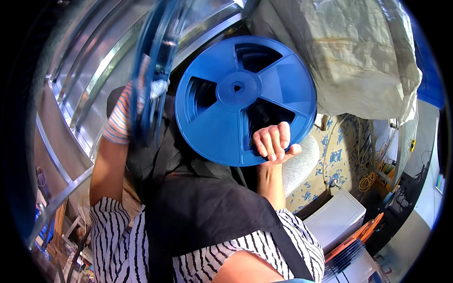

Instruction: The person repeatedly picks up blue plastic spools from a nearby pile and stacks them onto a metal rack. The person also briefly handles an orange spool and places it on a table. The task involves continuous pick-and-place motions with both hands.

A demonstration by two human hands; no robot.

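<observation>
Black apron (pixel 203 203) over striped shirt (pixel 111 224), prob. vs. dirt. R hand (pixel 275 144), bare: fingers curled tight on lower rim of blue reel (pixel 207 129), next to a cutout, prob. for better purchase; reel is above lap, face toward wearer. L hand (pixel 127 98), in striped glove (pixel 117 126): closed round second reel (pixel 163 52), held edge-on, apart from first, likely to avoid knocks. Beyond: metal frame (pixel 106 61) to L, grey sack (pixel 344 56) to R, floor w/ blue flakes (pixel 336 155) below sack.

Limits: R fingertips tucked, exact contact unconf.; L palm mostly hidden by reel; second reel blurred, top cut off; sack contents not vis.; reel-to-lap contact can't be told.
</observation>
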